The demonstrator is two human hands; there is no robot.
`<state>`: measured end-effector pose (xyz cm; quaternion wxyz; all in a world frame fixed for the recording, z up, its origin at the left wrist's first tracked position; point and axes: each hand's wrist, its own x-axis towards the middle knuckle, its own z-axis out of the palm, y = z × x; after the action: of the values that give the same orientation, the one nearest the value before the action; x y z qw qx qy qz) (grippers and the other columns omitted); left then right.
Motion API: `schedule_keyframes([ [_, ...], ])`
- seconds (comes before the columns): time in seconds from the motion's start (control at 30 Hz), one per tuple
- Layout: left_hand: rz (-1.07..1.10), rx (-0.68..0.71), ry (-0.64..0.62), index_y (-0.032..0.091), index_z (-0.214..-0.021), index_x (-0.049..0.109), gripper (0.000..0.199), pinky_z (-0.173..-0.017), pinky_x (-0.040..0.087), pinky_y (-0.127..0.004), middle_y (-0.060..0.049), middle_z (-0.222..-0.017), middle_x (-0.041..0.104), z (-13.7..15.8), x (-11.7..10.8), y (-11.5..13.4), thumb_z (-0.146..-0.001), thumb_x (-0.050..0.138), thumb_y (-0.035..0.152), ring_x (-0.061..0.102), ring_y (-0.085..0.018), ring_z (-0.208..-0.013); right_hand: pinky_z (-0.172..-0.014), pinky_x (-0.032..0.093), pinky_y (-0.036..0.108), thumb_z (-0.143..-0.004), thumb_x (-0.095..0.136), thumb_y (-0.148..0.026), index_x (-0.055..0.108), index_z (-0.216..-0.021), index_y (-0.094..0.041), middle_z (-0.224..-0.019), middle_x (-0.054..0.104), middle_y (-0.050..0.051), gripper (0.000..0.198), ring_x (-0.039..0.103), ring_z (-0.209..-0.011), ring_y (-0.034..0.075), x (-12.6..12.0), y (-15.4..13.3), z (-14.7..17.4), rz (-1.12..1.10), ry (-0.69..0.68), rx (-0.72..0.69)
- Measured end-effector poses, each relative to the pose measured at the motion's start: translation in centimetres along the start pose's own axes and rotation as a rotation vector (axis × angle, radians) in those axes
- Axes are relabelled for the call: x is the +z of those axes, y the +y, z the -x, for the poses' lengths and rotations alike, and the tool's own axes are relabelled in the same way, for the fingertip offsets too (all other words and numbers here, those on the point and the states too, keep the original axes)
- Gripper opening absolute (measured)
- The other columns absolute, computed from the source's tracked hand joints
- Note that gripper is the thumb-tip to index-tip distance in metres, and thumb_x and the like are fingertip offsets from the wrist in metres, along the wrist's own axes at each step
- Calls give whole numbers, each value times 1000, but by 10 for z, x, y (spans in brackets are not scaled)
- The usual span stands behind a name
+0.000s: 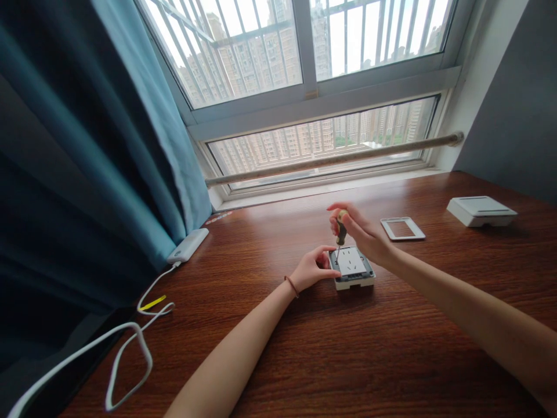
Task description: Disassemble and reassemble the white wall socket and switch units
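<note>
A wall socket [351,262] with a white face and a dark grey frame sits on a pale back box on the wooden desk. My left hand [314,268] grips its left side, thumb at the near edge and fingers at the far edge. Above the socket, my right hand [354,227] is closed around the handle of a short screwdriver [342,232]. The screwdriver stands nearly upright, its tip down at the left part of the grey frame. Whether the tip sits in a screw is too small to tell.
Right of the socket lies a white cover frame [402,229], and farther right a white box-like unit [481,210]. On the left are a white power strip [188,246], its looping white cable [143,342], a yellow strip [153,303] and a blue curtain [143,116]. A rail [339,159] crosses the window.
</note>
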<state>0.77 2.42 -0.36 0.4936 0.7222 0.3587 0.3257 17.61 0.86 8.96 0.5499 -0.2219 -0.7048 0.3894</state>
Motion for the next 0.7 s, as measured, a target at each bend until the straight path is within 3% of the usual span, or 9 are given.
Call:
schedule_keyframes([
  [0.13,1,4,-8,16,-115,52,66,-58,37,-21,7,-62,44,0,0,1,-57,77,36,42,-7,-58,-75,47,30,-90,39,-38,49,-118,-22,-87,54,4,35,54,-81,14,3,-13,3,-43,-121,7],
  [0.3,-13,0,1,15,-114,53,65,-59,37,-21,6,-62,46,0,0,2,-56,77,36,42,-8,-58,-85,47,35,-85,51,-29,59,-104,-18,-100,63,8,24,59,-95,18,0,-25,0,-53,-173,22],
  [0.53,0,9,-10,16,-114,52,64,-60,36,-21,7,-62,44,0,-1,-1,-58,77,35,42,-7,-58,-72,52,34,-68,70,-27,57,-82,-17,-79,64,3,22,63,-78,17,-5,-13,-5,-56,71,99],
  [0.7,-8,18,-6,16,-113,52,64,-59,35,-21,7,-62,44,-1,-1,-1,-57,77,34,41,-7,-58,-56,48,24,-62,75,-30,52,-75,-19,-68,53,-3,28,55,-64,11,-4,-4,-3,180,269,31],
])
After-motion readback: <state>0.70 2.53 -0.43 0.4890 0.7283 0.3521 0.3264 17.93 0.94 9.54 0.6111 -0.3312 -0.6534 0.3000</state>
